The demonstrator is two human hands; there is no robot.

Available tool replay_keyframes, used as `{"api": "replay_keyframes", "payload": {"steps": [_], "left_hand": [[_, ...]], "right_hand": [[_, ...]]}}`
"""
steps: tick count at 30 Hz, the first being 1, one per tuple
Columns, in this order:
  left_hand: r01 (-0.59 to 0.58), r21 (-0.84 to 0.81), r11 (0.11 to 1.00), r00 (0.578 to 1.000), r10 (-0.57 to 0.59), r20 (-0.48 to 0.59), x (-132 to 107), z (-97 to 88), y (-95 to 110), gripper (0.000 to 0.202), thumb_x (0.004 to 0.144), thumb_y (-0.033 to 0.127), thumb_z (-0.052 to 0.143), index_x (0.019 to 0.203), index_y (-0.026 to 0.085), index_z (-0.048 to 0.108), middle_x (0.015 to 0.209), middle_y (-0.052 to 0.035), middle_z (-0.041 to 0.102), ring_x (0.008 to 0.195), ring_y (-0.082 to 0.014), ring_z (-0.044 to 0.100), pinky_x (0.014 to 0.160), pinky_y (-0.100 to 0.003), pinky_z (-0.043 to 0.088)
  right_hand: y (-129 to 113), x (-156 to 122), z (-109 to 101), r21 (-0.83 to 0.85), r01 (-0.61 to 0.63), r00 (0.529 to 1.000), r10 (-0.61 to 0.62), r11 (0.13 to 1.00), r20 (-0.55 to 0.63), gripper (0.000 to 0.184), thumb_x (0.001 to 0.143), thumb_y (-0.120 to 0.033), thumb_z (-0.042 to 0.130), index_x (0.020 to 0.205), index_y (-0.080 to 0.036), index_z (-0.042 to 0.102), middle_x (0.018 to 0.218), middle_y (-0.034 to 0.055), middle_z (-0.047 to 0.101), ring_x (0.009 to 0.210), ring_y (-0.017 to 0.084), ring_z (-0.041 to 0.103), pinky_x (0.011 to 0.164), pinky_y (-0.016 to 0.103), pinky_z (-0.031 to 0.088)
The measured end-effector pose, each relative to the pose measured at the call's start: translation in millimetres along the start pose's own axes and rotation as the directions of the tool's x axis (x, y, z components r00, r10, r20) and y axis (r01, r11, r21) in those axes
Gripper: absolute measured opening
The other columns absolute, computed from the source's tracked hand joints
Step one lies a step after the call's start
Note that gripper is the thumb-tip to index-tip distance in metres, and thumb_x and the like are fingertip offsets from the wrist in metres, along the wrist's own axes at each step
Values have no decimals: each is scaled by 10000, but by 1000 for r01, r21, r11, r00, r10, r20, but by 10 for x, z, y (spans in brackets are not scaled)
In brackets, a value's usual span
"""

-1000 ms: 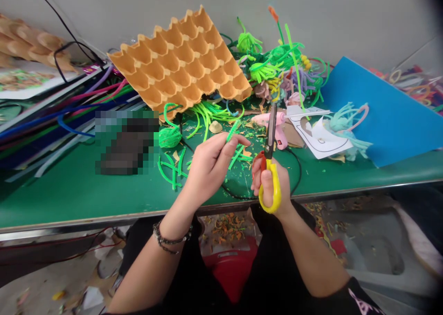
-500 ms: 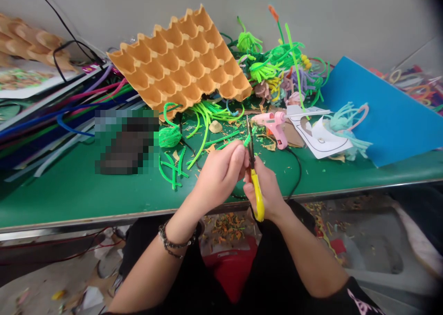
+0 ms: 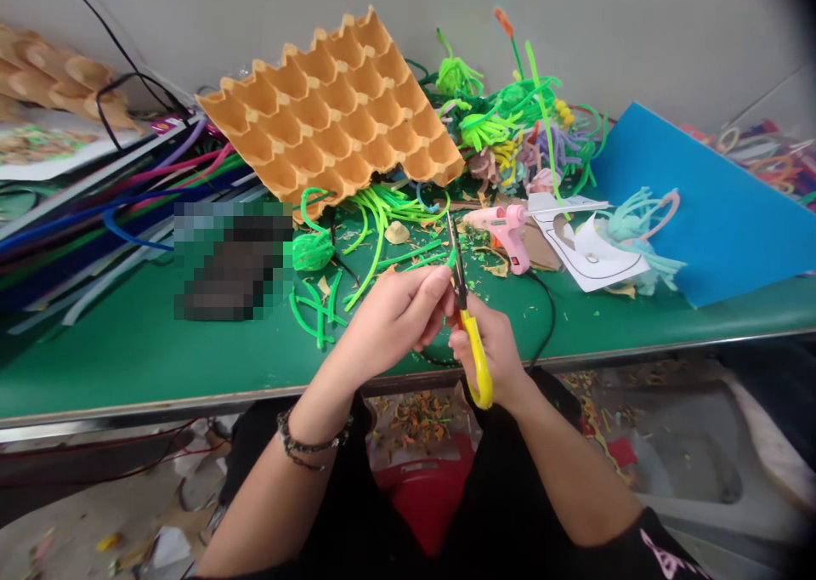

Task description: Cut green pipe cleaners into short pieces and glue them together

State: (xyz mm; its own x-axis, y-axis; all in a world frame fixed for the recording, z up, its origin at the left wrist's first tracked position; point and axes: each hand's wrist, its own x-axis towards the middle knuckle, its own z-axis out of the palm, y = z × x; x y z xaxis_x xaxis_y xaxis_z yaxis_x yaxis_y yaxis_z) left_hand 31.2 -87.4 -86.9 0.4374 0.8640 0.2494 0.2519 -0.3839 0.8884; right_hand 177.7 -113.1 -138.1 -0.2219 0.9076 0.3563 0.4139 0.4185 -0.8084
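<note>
My right hand [image 3: 494, 346] is wrapped round a pair of scissors [image 3: 477, 363] with yellow handles and dark blades pointing away from me. Close against the blades, my left hand [image 3: 408, 308] pinches a short green pipe cleaner [image 3: 452, 259], whose tip shows beside them. Whether the blades touch it I cannot tell. Cut green pipe cleaner pieces [image 3: 319, 312] lie on the green tabletop to the left, below a round green pipe cleaner bundle [image 3: 312, 251]. Longer bright green pipe cleaners [image 3: 379, 210] spread out beyond my hands.
A cardboard egg tray [image 3: 331, 104] leans at the back. To the right are a pink glue gun [image 3: 508, 233] with a black cord, a paper cut-out [image 3: 592, 261] and a blue board [image 3: 707, 214]. Pipe cleaner bunches [image 3: 497, 125] crowd the back; a blurred dark object [image 3: 229, 265] lies left.
My left hand has shifted slightly left and down. The scissors have tilted a little, their tips moving left and handles right.
</note>
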Motion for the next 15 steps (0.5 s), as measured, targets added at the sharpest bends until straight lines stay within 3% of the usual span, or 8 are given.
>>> {"api": "replay_keyframes", "payload": {"steps": [4, 7, 11, 15], "left_hand": [[-61, 142, 988, 984, 84, -157, 15, 13, -32, 300, 903, 361, 365, 722, 166, 502, 511, 43, 568, 440, -53, 523, 467, -160, 406], [-127, 321, 939, 918, 234, -321, 23, 32, -60, 146, 854, 307, 488, 866, 171, 538, 696, 17, 638, 559, -59, 576, 510, -159, 435], [-197, 515, 834, 846, 410, -341, 20, 34, -64, 98, 828, 258, 543, 809, 165, 569, 702, 12, 639, 623, -67, 574, 594, -179, 462], [-142, 442, 886, 854, 335, -397, 22, 44, -35, 107, 823, 222, 546, 735, 166, 568, 668, 17, 635, 587, -59, 554, 559, -174, 448]], "right_hand": [[-8, -8, 5, 22, -29, 999, 29, 999, -30, 450, 817, -630, 366, 778, -193, 464, 596, -26, 464, 475, 85, 420, 437, 210, 337], [-21, -9, 0, -5, -59, 997, 59, 998, -41, 400, 830, -581, 386, 750, -195, 455, 571, -34, 445, 464, 81, 409, 431, 206, 319], [-37, -1, -7, -54, -64, 997, 62, 996, -36, 361, 839, -536, 395, 731, -194, 443, 549, -41, 424, 462, 81, 385, 444, 213, 304], [-33, 4, 0, -84, -33, 999, 30, 996, -35, 381, 835, -559, 367, 780, -191, 449, 573, -33, 443, 475, 90, 380, 455, 230, 303]]}}
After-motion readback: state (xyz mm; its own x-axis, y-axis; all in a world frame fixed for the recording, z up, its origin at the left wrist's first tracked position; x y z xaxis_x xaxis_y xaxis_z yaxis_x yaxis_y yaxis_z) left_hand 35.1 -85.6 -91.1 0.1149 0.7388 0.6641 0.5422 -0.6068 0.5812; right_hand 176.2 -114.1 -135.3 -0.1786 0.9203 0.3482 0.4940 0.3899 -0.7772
